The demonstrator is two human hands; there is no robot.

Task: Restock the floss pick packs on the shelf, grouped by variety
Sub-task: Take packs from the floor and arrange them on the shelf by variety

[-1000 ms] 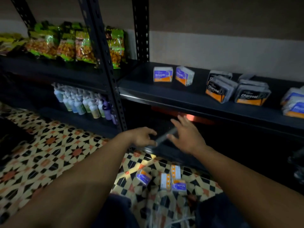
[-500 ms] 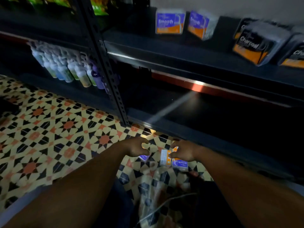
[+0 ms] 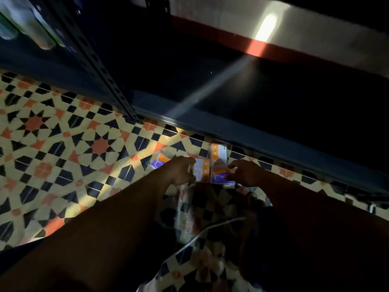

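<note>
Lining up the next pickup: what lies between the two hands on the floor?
Head view: a white-and-orange floss pick pack at the left hand and, right beside it, a purple-and-orange pack at the right hand.

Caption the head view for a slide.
Left hand and right hand grasp floss pick packs on the tiled floor.

Patterned floor tiles (image 3: 63, 144); blurry bottles (image 3: 33, 28) top-L.
</note>
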